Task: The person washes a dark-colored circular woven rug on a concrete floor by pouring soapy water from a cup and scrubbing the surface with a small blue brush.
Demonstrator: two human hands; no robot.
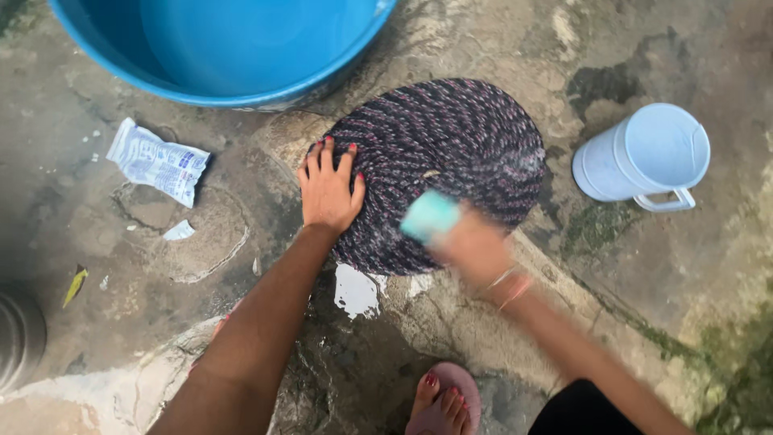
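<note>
Pinning round braided mat (pixel 451 153) flat, left grip (pixel 328 192), right grip (pixel 471 246) (blurred) holding teal brush (pixel 429 216)

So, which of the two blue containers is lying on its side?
The pale blue jug with the handle, right of the round mat; the big blue basin stands upright.

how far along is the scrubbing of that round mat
Done: the round dark braided mat lies flat on the wet concrete ground, with a white patch of suds by its near edge. In hand: the left hand presses the mat's left edge while the right hand, blurred, holds a teal block against it. Left: I cannot tell how much is clean; the blue plastic basin and pale blue jug stand apart, untouched.
</note>
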